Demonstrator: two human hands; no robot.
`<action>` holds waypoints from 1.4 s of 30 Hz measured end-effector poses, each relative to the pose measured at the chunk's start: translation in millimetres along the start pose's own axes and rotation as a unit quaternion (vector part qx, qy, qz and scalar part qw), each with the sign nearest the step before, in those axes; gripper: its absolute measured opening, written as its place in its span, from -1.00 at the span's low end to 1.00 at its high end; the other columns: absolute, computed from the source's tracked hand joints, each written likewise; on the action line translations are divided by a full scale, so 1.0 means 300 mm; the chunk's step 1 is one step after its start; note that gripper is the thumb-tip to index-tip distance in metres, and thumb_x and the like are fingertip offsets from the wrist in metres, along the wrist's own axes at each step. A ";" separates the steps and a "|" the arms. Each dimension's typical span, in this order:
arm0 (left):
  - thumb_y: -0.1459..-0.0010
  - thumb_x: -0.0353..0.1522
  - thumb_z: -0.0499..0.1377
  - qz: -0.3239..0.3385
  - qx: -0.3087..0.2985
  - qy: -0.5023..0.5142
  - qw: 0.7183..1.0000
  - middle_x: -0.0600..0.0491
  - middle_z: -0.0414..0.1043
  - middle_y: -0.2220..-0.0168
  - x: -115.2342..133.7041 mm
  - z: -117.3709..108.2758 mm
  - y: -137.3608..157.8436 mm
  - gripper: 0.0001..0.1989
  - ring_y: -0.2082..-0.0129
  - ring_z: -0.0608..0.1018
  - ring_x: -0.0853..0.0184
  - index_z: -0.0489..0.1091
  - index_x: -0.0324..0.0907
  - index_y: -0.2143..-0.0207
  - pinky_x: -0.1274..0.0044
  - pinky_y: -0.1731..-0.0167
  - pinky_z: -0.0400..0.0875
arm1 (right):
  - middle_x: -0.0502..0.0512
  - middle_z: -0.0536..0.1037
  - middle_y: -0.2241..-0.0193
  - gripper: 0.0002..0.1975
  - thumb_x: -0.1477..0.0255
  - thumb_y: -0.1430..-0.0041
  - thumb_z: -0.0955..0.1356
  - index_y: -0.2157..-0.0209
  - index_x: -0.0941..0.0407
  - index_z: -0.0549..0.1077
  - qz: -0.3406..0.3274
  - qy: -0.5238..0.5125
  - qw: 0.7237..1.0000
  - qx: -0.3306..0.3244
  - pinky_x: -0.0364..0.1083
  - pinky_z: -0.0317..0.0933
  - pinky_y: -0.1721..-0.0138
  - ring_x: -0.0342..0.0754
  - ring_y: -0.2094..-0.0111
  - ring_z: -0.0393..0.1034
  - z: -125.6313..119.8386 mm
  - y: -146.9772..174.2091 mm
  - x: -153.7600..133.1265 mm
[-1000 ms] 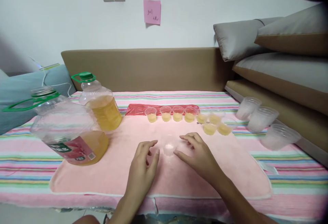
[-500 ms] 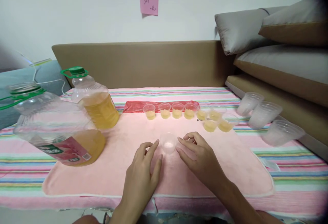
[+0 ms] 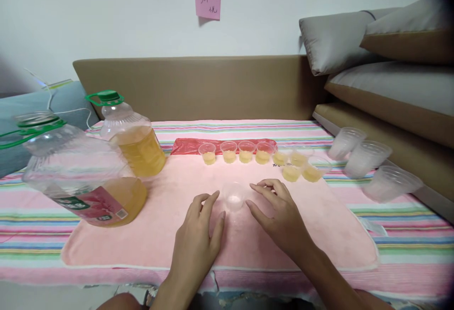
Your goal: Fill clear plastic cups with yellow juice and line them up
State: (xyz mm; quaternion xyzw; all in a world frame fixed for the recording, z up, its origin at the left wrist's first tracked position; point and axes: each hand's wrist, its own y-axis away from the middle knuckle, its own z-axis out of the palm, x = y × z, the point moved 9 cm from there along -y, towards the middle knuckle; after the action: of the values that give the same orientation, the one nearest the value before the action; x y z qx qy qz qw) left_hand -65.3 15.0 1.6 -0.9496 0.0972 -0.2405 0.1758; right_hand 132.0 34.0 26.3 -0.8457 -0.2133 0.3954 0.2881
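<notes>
An empty clear plastic cup point(image 3: 234, 198) stands upright on the pink mat point(image 3: 156, 248), between my two hands. My left hand point(image 3: 199, 234) rests beside its left side, fingers apart and holding nothing. On the other side my right hand point(image 3: 275, 213) is open, with a small gap between its fingertips and the cup. Beyond them, several small cups of yellow liquid form a row, among them a cup point(image 3: 208, 154) at the left end and a cup point(image 3: 314, 170) at the right.
At left stand an uncapped large bottle point(image 3: 92, 196) and a green-capped bottle point(image 3: 138, 147), both holding yellow liquid. Stacked empty cups point(image 3: 392, 183) lean at the right. A red plastic bag point(image 3: 187, 146) lies behind the row. Cushions point(image 3: 397, 88) are piled at right.
My right hand has drawn slightly away from the cup, its fingers spreading wider. My left hand and the cup stay almost in place. The view has shifted a little.
</notes>
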 end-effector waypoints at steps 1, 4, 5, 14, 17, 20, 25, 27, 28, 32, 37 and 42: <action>-0.42 -0.22 0.04 -0.005 0.001 0.006 1.000 -0.07 0.36 -0.15 -0.005 -0.002 -0.001 -0.59 0.01 0.58 0.17 0.23 0.01 -0.28 0.41 0.26 0.61 | 0.21 0.37 0.06 -0.71 0.35 -0.40 0.34 -0.04 0.20 0.52 0.005 -0.003 1.000 0.002 0.16 0.29 -0.01 0.14 0.05 0.31 -0.002 0.000 0.004; -0.43 -0.23 0.02 -0.013 0.004 0.018 1.000 -0.08 0.35 -0.16 -0.016 -0.010 -0.002 -0.60 0.02 0.58 0.18 0.21 -0.01 -0.27 0.46 0.35 0.58 | 0.20 0.37 0.06 -0.72 0.33 -0.40 0.34 -0.03 0.17 0.52 0.021 -0.010 1.000 0.003 0.13 0.29 -0.02 0.13 0.03 0.32 -0.001 0.005 0.020; -0.43 -0.24 0.02 -0.014 0.006 0.019 1.000 -0.08 0.35 -0.15 -0.019 -0.014 -0.003 -0.60 0.03 0.58 0.19 0.22 -0.01 -0.27 0.47 0.36 0.57 | 0.19 0.37 0.06 -0.72 0.33 -0.40 0.34 -0.03 0.15 0.53 0.024 -0.012 1.000 0.002 0.13 0.29 -0.02 0.13 0.03 0.32 0.000 0.007 0.025; -0.39 -0.22 0.11 -0.011 0.111 0.083 0.990 0.00 0.40 0.11 -0.024 -0.139 -0.022 -0.78 0.30 0.53 0.32 0.37 -0.10 0.00 0.52 0.45 0.48 | 0.14 0.41 0.14 -0.81 0.35 -0.49 0.31 0.02 0.11 0.51 -0.004 -0.083 0.995 0.052 0.01 0.30 0.13 0.05 0.13 0.36 -0.064 -0.006 -0.040; -0.37 -0.31 0.16 0.046 0.187 0.071 0.979 0.01 0.39 0.15 0.013 -0.279 -0.011 -0.86 0.31 0.49 0.34 0.37 -0.11 0.05 0.53 0.44 0.45 | 0.14 0.42 0.20 -0.80 0.39 -0.53 0.24 0.03 0.12 0.47 -0.084 -0.141 0.986 0.014 -0.05 0.29 0.25 0.01 0.21 0.37 -0.055 0.009 -0.139; -0.33 -0.39 0.19 0.099 0.290 -0.013 0.952 -0.01 0.43 0.11 0.029 -0.489 0.031 -0.86 0.24 0.48 0.30 0.38 -0.12 0.06 0.47 0.33 0.45 | 0.14 0.45 0.23 -0.78 0.33 -0.55 0.23 0.03 0.13 0.44 -0.163 -0.150 0.975 -0.014 -0.09 0.30 0.36 0.00 0.26 0.40 -0.030 0.049 -0.231; -0.27 -0.16 0.27 0.062 0.403 -0.202 0.890 -0.15 0.46 0.05 -0.095 -0.837 0.065 -0.64 0.02 0.48 0.08 0.44 -0.23 0.03 0.35 0.21 0.51 | 0.11 0.52 0.28 -0.74 0.22 -0.59 0.22 0.05 0.09 0.41 -0.231 -0.117 0.966 0.013 -0.06 0.35 0.32 0.02 0.28 0.50 -0.012 0.105 -0.332; -0.23 0.02 0.25 0.046 0.405 -0.292 0.865 -0.13 0.47 0.07 -0.159 -0.928 0.036 -0.45 0.05 0.49 0.10 0.44 -0.27 0.02 0.24 0.07 0.50 | 0.09 0.53 0.33 -0.72 0.21 -0.61 0.20 0.09 0.09 0.40 -0.245 -0.124 0.961 0.006 -0.07 0.32 0.38 0.00 0.34 0.51 -0.003 0.114 -0.364; -0.19 0.12 0.22 0.042 0.389 -0.333 0.858 -0.10 0.48 0.09 -0.187 -0.955 0.012 -0.36 0.04 0.50 0.09 0.44 -0.28 0.02 0.17 0.00 0.47 | 0.08 0.53 0.35 -0.71 0.21 -0.61 0.20 0.12 0.10 0.40 -0.252 -0.127 0.959 0.001 -0.07 0.29 0.40 -0.01 0.37 0.50 0.002 0.118 -0.377; -0.28 0.17 0.01 -0.025 0.268 -0.427 0.863 -0.10 0.48 0.08 -0.286 -0.978 -0.092 -0.34 -0.01 0.49 0.02 0.44 -0.24 0.04 0.20 -0.03 0.36 | 0.05 0.50 0.41 -0.68 0.28 -0.61 0.20 0.23 0.11 0.41 -0.261 -0.126 0.957 0.009 -0.08 0.23 0.42 -0.04 0.41 0.47 0.013 0.132 -0.389; -0.40 -0.10 0.06 -0.013 0.171 -0.458 0.872 -0.01 0.49 0.13 -0.274 -0.929 -0.139 -0.68 0.07 0.51 0.16 0.36 -0.18 0.14 0.44 0.13 0.17 | 0.03 0.45 0.44 -0.65 0.29 -0.61 0.20 0.27 0.13 0.42 -0.253 -0.136 0.958 0.012 -0.09 0.16 0.41 -0.07 0.44 0.40 0.021 0.146 -0.365; -0.38 -0.14 0.07 -0.036 0.105 -0.412 0.904 0.11 0.28 0.45 -0.309 -0.922 -0.184 -0.61 0.33 0.39 0.30 0.15 -0.12 0.47 0.55 0.32 0.10 | 0.03 0.44 0.44 -0.67 0.33 -0.60 0.21 0.27 0.14 0.42 -0.247 -0.139 0.959 0.012 -0.07 0.12 0.40 -0.08 0.43 0.39 0.007 0.143 -0.360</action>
State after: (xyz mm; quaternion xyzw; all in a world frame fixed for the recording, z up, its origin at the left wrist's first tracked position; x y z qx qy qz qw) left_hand -275.6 11.3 210.9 -0.9431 -0.0438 0.1573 0.2897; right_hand 71.5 -60.7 56.0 -0.6996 -0.4486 0.4286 0.3545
